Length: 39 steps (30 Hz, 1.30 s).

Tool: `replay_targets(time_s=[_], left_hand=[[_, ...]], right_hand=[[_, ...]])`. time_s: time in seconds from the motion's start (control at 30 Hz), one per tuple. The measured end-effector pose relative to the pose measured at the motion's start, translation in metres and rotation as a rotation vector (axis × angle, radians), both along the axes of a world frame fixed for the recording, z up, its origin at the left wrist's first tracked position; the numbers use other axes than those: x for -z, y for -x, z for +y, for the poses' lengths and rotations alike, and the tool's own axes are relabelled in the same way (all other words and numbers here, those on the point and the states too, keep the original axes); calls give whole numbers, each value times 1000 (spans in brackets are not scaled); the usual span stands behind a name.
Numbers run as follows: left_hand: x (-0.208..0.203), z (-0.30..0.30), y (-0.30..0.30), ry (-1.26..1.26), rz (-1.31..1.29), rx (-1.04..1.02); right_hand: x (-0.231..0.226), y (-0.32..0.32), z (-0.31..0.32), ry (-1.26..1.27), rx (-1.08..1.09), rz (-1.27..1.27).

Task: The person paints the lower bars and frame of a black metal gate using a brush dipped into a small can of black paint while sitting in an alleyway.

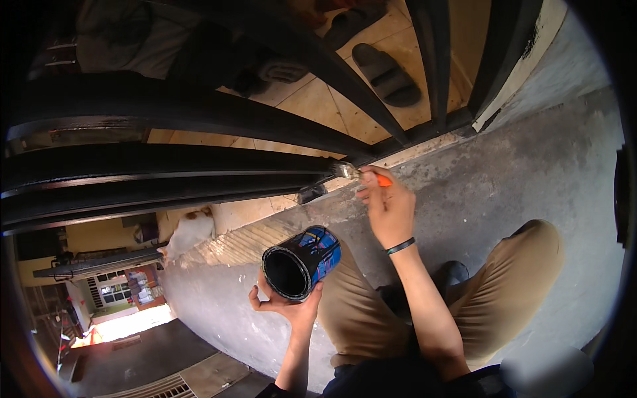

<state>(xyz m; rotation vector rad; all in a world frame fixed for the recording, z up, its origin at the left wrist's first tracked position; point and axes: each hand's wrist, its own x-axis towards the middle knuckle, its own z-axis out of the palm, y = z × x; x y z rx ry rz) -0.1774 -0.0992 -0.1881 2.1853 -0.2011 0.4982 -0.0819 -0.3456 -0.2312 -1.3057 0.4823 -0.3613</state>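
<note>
From here I see the right fingers (375, 196) pinched on an orange-handled paintbrush (349, 172), its bristles just past them at a smooth black bar (219, 160). Lower left of these, left fingers (312, 294) clasp a drip-streaked, cylindrical paint can (326, 253).

Right hand (391, 209) holds orange-handled brush (359, 175), bristles at the black gate (199, 158). Left hand (290, 309) grips a blue, black-smeared can (317, 255), open mouth showing, this side of gate. Dark slipper (387, 75) beyond gate; white cat (191, 235) near gate.
</note>
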Motion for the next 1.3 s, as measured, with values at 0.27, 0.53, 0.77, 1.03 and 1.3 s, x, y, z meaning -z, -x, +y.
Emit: replay_targets(time_s=[0.27, 0.53, 0.77, 1.03, 1.3], left_hand=[[2, -4, -3, 17, 12, -11], [4, 3, 0, -2, 19, -30], [7, 2, -1, 79, 43, 1], [-1, -43, -18, 196, -40, 222], [-4, -105, -35, 333, -256, 405]], right_hand=[[-76, -1, 0, -434, -17, -307], [-23, -2, -11, 247, -122, -99], [-112, -6, -20, -140, -174, -298], [-165, 78, -50, 94, 95, -210], [-194, 106, -46, 631, -129, -162]])
